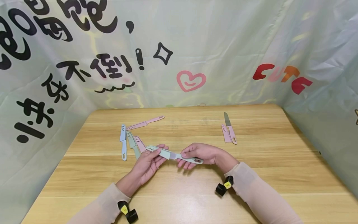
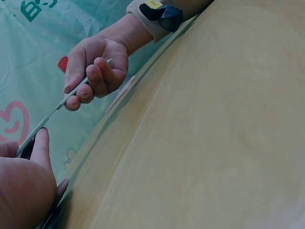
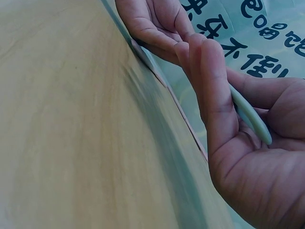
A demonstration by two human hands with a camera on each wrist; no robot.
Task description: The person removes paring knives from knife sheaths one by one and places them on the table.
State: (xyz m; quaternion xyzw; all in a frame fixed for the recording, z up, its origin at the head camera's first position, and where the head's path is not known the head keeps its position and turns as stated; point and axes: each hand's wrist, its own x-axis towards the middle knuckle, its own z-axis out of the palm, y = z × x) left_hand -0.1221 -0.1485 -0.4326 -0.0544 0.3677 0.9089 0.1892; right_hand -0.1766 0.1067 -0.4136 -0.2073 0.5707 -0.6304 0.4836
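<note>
Wood-grain boards in pale honey brown ran across the table [image 1: 195, 202], with a soft glare toward its near part. Pale cloth [image 1: 223, 46] hung behind the far edge and down both side edges. It carried bold black characters [image 1: 109, 67] toward the far left corner, a pink heart [image 1: 191, 81] behind the middle of the far edge, and the word "CUTE" [image 1: 282, 76] in red, pink and orange toward the far right corner.

Above the middle of the table, a green knife [image 1: 193, 160] was held in the air, partly inside its green sheath [image 1: 165, 153], with a short strip of blade showing between sheath and handle. The left hand [image 1: 146, 168] pinched the sheath between thumb and fingers; the right hand [image 1: 202, 154] gripped the handle, its fingers curled beneath and the thumb on top.

Toward the left edge lay a sheathed blue knife [image 1: 123, 140], handle toward the near side. Just beside it lay another sheathed green one [image 1: 132, 141], and a pink sheath [image 1: 139, 143] whose lower end the left hand hid. Nearer the far edge, a sheathed pink knife [image 1: 139, 124] pointed its handle toward the far right. Near the far right corner, a bare-bladed pink knife [image 1: 231, 132] rested against an empty pink cover [image 1: 225, 134], its grey tip toward the far edge.
</note>
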